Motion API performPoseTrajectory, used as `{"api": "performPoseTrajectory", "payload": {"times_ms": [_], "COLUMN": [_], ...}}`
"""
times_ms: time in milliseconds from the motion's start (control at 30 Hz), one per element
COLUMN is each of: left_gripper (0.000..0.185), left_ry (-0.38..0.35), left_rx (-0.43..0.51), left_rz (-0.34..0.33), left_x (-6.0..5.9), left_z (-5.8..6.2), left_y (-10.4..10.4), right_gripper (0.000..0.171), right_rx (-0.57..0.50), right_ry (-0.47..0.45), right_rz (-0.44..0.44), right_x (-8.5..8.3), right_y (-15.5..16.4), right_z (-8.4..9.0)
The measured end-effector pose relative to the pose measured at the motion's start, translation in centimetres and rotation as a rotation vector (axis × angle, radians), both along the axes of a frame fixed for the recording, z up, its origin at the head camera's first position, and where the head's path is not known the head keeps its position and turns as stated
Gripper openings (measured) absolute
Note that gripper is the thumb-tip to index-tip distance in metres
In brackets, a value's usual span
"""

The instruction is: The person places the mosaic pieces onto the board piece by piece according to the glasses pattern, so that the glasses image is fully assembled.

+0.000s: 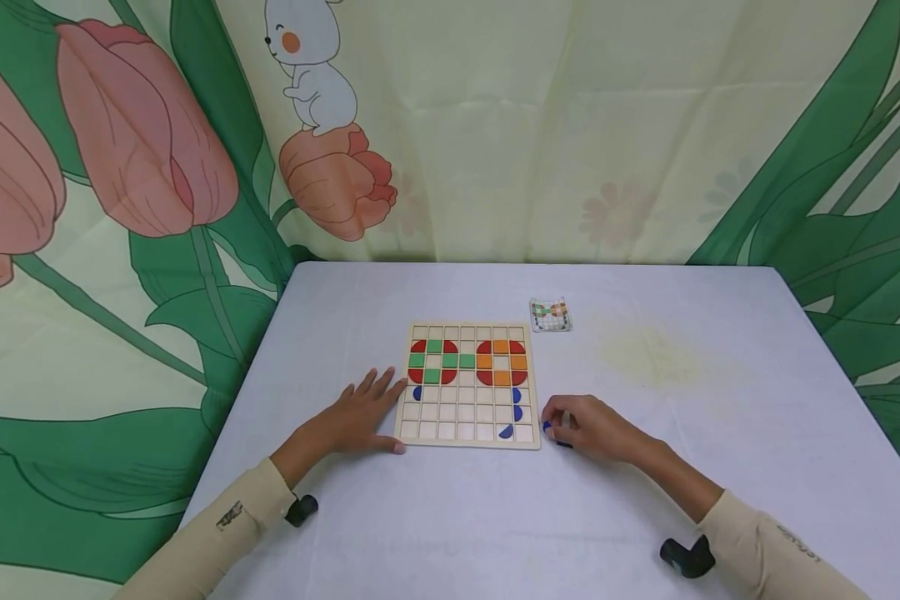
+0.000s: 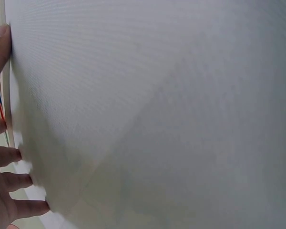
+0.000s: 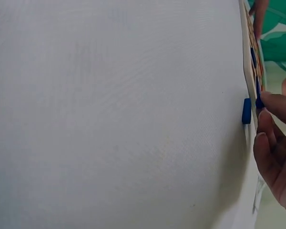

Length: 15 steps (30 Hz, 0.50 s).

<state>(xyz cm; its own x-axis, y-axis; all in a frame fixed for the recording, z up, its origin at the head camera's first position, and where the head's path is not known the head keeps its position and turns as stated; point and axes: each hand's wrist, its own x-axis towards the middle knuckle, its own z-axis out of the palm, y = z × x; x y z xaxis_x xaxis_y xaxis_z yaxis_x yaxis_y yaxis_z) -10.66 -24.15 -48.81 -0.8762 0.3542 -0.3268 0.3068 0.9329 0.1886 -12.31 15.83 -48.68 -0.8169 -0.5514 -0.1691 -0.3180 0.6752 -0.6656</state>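
Holding red, green, orange, blue pieces: wooden grid board (image 1: 467,414).

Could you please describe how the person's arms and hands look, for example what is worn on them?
Both arms wear long, close-fitting sleeves of a pale beige cloth. The left sleeve bears a small dark printed mark near the cuff; the right sleeve has a fainter mark. A small black device sits at the left wrist and a similar black one at the right. The left hand and right hand are bare, with no gloves; no rings can be seen.
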Motion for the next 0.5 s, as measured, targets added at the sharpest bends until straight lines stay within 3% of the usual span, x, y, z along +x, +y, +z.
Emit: {"api": "performPoseTrajectory", "payload": {"times_ms": [333,500], "left_gripper": [0.112,0.112], "left_ry": [0.002,-0.003], "left_rx": [-0.002,-0.01], "left_rz": [-0.003,-0.001], "left_x": [0.1,0.0], "left_z": [-0.2,-0.2], "left_y": [-0.1,0.0], "right_gripper": [0.011,0.013], "right_rx": [-0.115,-0.155], "right_ry": [-0.075,-0.074], "right_rz": [-0.025,0.026], "right_x": [-0.6,-0.9], "right_y": [-1.1,-2.1], "right_z": [1.2,1.5]}}
